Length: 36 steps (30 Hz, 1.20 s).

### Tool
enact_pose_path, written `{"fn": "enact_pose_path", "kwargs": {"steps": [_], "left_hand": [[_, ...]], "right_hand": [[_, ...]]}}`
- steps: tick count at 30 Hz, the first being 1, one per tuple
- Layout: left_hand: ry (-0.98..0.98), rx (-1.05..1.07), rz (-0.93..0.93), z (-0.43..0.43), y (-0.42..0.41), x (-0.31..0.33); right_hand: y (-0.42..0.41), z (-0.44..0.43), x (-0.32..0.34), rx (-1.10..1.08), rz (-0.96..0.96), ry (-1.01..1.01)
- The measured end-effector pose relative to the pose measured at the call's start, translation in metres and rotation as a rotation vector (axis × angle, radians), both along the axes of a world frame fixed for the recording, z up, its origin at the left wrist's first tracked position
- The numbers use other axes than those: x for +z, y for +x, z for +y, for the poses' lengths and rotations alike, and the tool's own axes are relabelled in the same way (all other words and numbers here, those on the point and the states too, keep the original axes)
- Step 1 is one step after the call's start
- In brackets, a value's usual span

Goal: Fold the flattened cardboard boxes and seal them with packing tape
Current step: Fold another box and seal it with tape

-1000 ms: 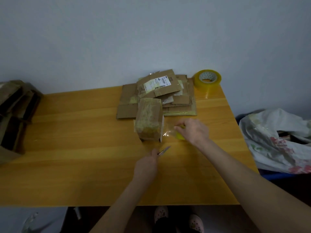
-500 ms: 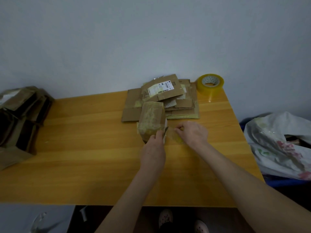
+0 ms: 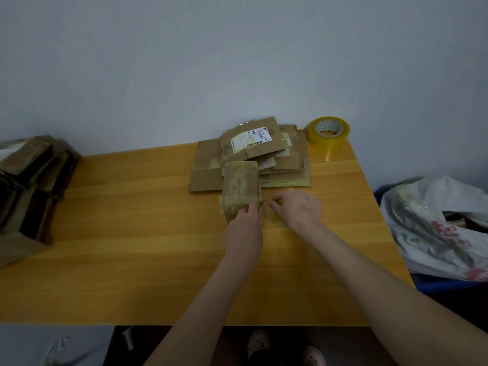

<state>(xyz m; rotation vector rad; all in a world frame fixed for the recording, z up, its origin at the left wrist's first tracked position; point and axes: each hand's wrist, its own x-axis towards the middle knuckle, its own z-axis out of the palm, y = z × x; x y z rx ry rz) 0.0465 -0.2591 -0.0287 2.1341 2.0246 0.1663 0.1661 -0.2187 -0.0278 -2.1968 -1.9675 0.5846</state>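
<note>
- Folded cardboard boxes (image 3: 31, 186) are stacked at the left edge of the wooden table (image 3: 132, 260).
- The taped box (image 3: 240, 188) stands mid-table, touching the pile of flattened cardboard (image 3: 287, 165) behind it.
- The left hand (image 3: 244, 228) is at that box's near right corner, fingers curled round a thin blade (image 3: 261, 204).
- The right hand (image 3: 298, 207), just beside, pinches a small tape roll (image 3: 277, 220).
- A large tape roll (image 3: 328, 132) sits on the far right corner.
- A plastic bag (image 3: 433, 228) lies right of the table.

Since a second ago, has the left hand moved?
Yes. The left hand, holding scissors, has gone forward, away from the person, up to the near right corner of the taped box.
</note>
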Motion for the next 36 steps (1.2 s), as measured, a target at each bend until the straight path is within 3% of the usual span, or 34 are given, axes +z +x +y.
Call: {"fn": "enact_pose_path", "kwargs": {"steps": [9, 15, 18, 20, 23, 26, 31, 36], "left_hand": [[-0.105, -0.079, 0.061, -0.002, -0.010, -0.017], [-0.199, -0.154, 0.134, -0.003, -0.020, -0.058], [-0.234, -0.175, 0.145, -0.001, -0.023, -0.069], [-0.151, -0.190, 0.066, 0.000, -0.021, -0.070], [0.198, -0.229, -0.245, 0.005, -0.007, -0.051], [0.488, -0.220, -0.390, 0.019, 0.014, -0.015], [0.183, -0.164, -0.343, 0.045, 0.030, 0.002], [0.069, -0.111, -0.625, 0.053, 0.029, 0.000]], "right_hand": [[0.007, 0.003, 0.004, -0.038, 0.021, 0.031], [0.023, 0.001, -0.018, -0.297, 0.378, 0.022], [0.029, 0.000, -0.025, -0.376, 0.469, 0.036], [0.034, -0.001, -0.026, -0.406, 0.475, 0.062], [0.039, -0.002, -0.026, -0.413, 0.439, 0.083], [0.044, -0.005, -0.023, -0.385, 0.360, 0.093], [0.047, -0.013, -0.011, -0.257, 0.339, 0.143], [0.057, -0.019, -0.010, -0.226, 0.616, 0.177]]}}
